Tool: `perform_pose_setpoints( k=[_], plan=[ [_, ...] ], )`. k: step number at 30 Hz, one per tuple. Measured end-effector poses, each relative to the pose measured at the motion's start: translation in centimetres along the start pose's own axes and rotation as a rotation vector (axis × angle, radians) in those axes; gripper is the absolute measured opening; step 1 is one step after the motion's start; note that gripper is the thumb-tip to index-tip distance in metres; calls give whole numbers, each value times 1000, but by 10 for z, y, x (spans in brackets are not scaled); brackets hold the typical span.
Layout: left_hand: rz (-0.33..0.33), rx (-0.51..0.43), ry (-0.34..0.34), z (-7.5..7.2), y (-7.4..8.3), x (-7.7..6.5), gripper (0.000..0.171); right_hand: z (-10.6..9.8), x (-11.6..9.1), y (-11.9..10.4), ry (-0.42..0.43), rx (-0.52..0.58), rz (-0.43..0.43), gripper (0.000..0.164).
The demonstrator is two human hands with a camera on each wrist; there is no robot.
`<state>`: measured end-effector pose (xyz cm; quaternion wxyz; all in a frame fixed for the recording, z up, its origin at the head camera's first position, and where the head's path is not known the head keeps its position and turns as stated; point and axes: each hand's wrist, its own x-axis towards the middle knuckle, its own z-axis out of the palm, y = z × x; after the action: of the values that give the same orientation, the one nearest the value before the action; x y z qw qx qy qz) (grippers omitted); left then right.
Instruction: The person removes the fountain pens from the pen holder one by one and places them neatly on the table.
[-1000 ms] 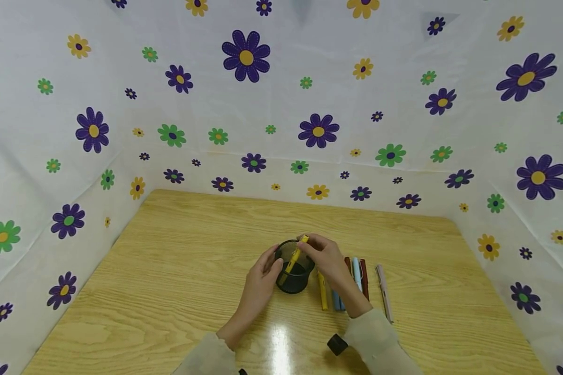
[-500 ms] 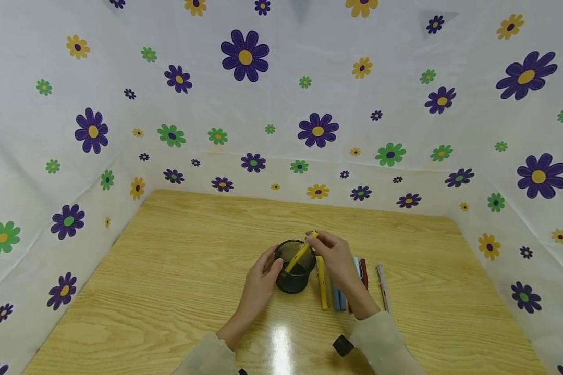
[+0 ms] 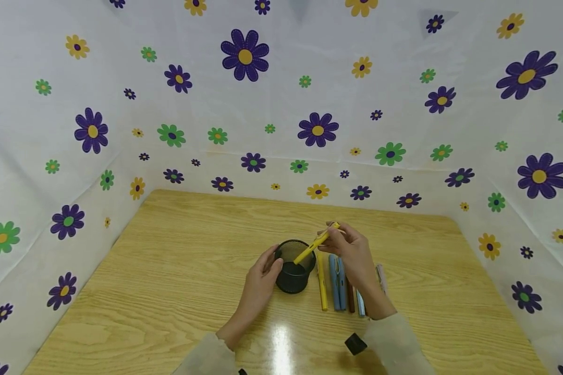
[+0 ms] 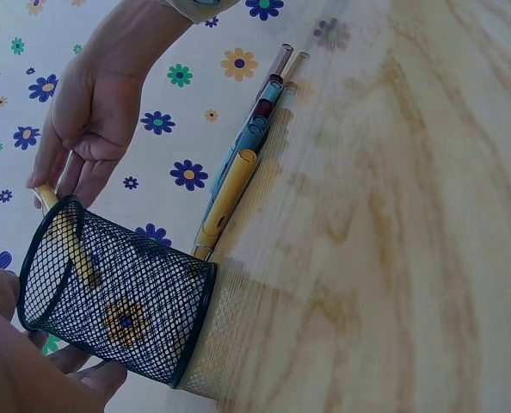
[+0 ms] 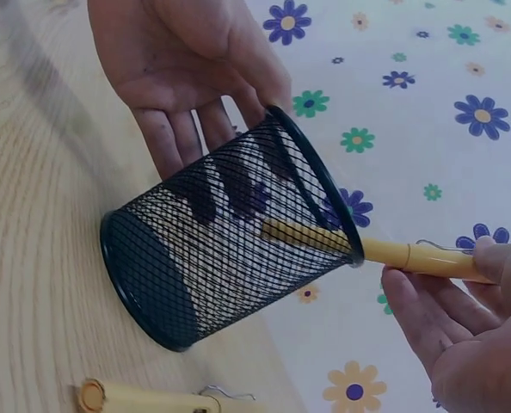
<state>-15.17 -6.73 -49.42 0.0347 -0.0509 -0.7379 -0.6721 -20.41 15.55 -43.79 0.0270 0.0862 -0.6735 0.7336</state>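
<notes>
A black mesh pen cup [image 3: 293, 281] stands upright on the table, and my left hand [image 3: 258, 278] holds it from the left side with the thumb near the rim. My right hand [image 3: 354, 255] pinches a yellow pen [image 3: 314, 245] near its upper end. The pen leans to the right across the rim, and its lower end is inside the mesh cup [image 5: 230, 249], as the right wrist view shows through the wall. A clip on the pen shows beside the right fingertips [image 5: 396, 280].
Right of the cup another yellow pen [image 3: 322, 289] lies on the wooden table [image 3: 178, 276]. Beside it lie two blue pens [image 3: 338, 291], a brown one [image 3: 351, 299], a light blue one [image 3: 360, 306] and a pale purple one [image 3: 381, 276], partly behind the right hand. Flowered cloth [image 3: 197, 104] surrounds the table.
My right hand has moved right and away from me, drawing the yellow pen partly up and tilting it lower. More of the blue pens shows. The left hand and the cup stay put.
</notes>
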Motion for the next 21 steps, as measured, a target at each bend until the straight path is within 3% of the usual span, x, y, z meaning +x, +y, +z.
perform_pose_setpoints(
  k=[13, 21],
  plan=[
    [3, -9, 4, 0, 1, 0, 52, -20, -5, -16, -7, -24, -16, 40],
    [7, -28, 6, 0, -1, 1, 52, -34, -7, -20, 35, -15, -38, 48]
  ],
)
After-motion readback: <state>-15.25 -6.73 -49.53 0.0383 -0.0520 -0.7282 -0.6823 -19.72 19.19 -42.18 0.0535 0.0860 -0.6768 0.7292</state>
